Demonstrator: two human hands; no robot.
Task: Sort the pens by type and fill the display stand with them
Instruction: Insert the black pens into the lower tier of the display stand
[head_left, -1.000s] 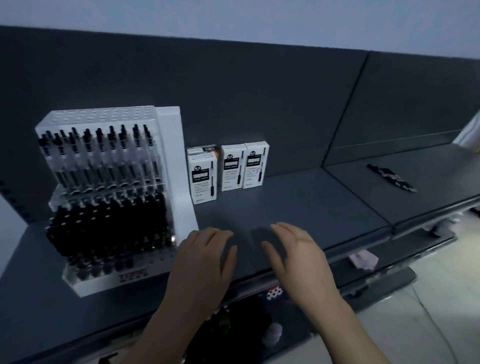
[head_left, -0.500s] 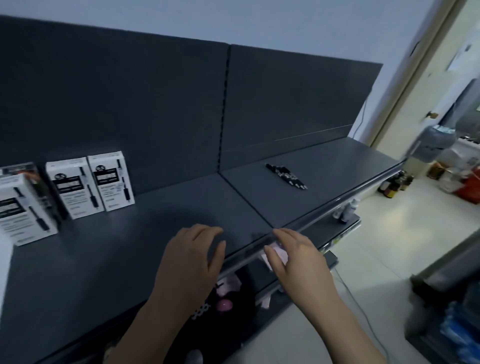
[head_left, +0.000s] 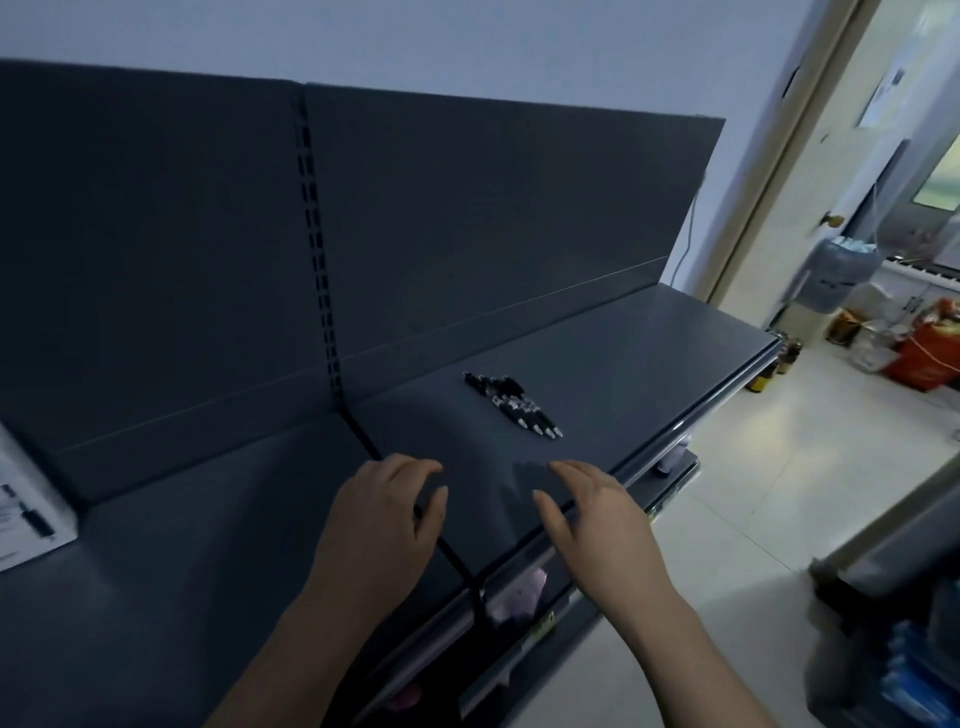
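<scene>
Pens (head_left: 511, 402) bunched side by side in one small dark cluster at mid-frame, flat on the grey shelf (head_left: 649, 353), tips aimed toward the lower right. Probably parked there as loose stock awaiting sorting, near enough to the front lip for an easy scoop. Left hand (head_left: 384, 514) and right hand (head_left: 597, 514) both low in the frame, palms down, fingers loosely curved and a little spread, gripping nothing. Seemingly held forward like that for a reach from both sides. Cluster above and between the two hands, somewhat nearer the right one, apart from both, no contact yet. White box (head_left: 26, 519) cut off at the left edge. Display stand out of view, so fill level impossible to judge. Next move likely a gather of the whole bunch.
</scene>
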